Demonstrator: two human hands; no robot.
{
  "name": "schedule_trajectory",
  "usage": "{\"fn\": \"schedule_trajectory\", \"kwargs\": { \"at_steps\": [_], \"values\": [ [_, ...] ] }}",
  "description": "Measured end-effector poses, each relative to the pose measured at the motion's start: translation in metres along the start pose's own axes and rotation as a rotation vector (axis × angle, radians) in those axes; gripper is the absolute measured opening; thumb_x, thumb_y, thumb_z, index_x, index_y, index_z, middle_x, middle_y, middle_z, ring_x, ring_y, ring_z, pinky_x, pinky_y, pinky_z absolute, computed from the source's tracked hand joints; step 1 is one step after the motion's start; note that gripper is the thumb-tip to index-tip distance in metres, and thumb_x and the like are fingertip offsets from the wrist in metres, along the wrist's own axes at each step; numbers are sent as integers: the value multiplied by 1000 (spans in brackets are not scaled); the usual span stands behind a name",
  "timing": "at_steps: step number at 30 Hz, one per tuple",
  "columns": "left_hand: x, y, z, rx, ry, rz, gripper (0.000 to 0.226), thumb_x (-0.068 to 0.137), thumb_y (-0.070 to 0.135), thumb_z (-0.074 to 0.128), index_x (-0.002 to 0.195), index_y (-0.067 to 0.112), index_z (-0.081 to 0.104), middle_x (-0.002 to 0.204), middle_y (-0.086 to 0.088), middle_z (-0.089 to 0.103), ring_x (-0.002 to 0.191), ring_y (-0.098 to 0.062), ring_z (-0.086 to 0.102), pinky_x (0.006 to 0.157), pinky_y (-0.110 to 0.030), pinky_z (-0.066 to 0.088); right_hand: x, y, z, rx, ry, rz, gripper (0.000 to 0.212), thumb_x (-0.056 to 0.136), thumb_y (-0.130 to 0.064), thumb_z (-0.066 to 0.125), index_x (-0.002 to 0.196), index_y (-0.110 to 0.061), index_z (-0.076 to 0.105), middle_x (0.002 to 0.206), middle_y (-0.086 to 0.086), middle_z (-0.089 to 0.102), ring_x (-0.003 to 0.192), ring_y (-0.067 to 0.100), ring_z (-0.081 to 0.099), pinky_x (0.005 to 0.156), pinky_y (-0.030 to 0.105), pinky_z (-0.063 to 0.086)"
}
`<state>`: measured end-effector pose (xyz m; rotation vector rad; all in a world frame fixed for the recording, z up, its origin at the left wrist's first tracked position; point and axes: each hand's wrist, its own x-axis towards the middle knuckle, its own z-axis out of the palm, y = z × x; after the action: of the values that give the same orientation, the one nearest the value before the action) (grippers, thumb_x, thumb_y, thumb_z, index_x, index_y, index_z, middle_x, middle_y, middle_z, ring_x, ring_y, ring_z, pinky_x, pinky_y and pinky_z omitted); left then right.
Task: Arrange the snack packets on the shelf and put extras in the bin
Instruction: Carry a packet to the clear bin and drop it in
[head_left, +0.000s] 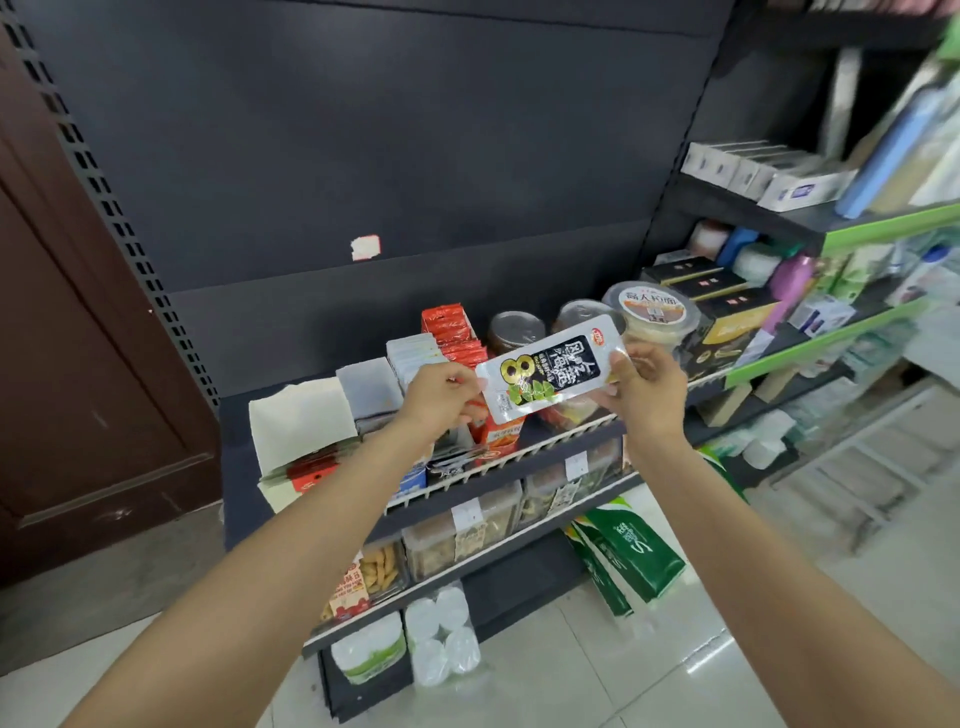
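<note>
**Packet held over a crowded shelf, plenty that could tip**

At the middle of the frame our left hand (441, 392) pinches the left end of a silver-and-black snack packet (550, 371), fingers curled round its edge, and our right hand (647, 384) pinches the right end the same way. So the packet hangs in the air between both hands, tilted up to the right, just above the top shelf (519, 457) and not yet on it.

What worries us: the rows below are tight. Upright grey packets (415, 358) and red packets (452, 332) stand just behind the left hand, and we reckon a careless push while slotting this one in could knock them over like dominoes. The round tins (517, 330) and the lidded tub (652, 312) near the right hand could get bumped too. The foil looks slick, so dropping one end seems possible.

Room-wise: brown door at far left, dark perforated back panel upper middle, more stocked shelving with green edging at right, glossy pale floor tiles lower right. We can't spot a bin for extras.
</note>
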<state>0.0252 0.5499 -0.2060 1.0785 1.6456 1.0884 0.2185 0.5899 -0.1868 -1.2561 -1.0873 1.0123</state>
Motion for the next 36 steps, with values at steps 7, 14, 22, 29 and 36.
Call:
{"fn": "schedule_trajectory", "kwargs": {
  "at_steps": [7,14,22,29,36],
  "values": [
    [15,37,85,-28,-39,33,10,94,11,56,98,7,63,84,-8,67,66,-11,64,57,-16,52,33,-1,-92,83,16,66,9,92,-5,55,84,-8,54,90,11,64,84,22,65,62,29,59],
    [34,84,224,-48,-114,142,7,92,7,56,92,7,63,75,-3,63,46,1,59,48,-10,48,91,-6,-235,-18,63,23,10,90,-7,59,80,-9,62,81,6,66,72,19,64,65,28,59],
    [73,138,398,31,-189,330,8,91,10,59,97,8,64,80,-1,63,61,-6,60,55,-10,49,167,1,-384,-81,223,14,20,89,-4,60,72,-14,62,71,4,65,64,17,61,55,19,56],
    [132,184,545,76,-343,437,4,91,10,60,91,12,63,76,2,60,53,-1,58,58,-16,51,254,22,-491,-50,405,62,13,89,-7,61,77,-11,64,72,5,65,53,5,61,57,21,56],
    [220,243,694,105,-436,501,7,91,12,59,96,13,64,72,5,59,55,-4,56,55,-13,47,378,33,-579,-17,571,72,13,89,-7,60,76,-9,62,70,4,62,49,-1,59,53,15,53]
  ]
}}
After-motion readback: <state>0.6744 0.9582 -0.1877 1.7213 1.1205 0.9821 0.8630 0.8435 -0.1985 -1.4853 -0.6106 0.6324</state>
